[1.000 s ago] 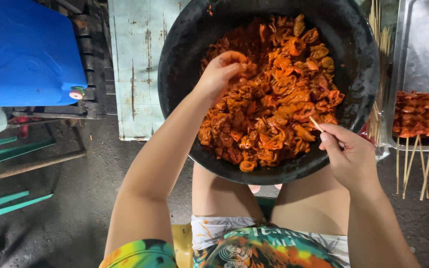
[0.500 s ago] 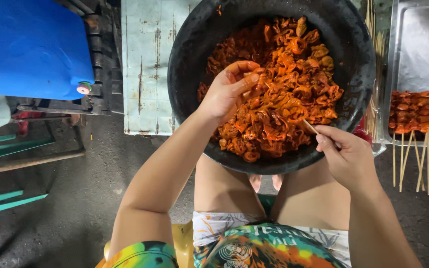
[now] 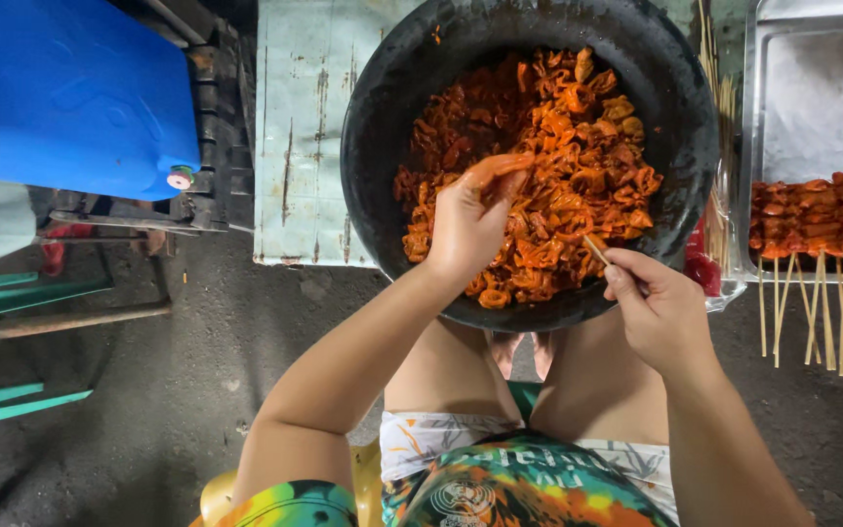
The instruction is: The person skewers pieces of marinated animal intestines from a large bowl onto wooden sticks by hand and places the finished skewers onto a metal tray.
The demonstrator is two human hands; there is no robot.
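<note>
Left hand (image 3: 470,220) has slid from 12 o'clock to mid bowl (image 3: 382,127) & now pinches a bit of orange meat (image 3: 578,166), w/ right hand (image 3: 661,312) at 4 o'clock shut on a thin stick (image 3: 597,251), so picking goes on.

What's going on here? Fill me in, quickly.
A seated person is skewering marinated orange-red meat. The left hand is down in the black basin, fingers picking at the meat pieces. The right hand holds a bamboo skewer with its tip at the meat. Finished skewers lie across a metal tray to the right, and a blue container sits at the left.
</note>
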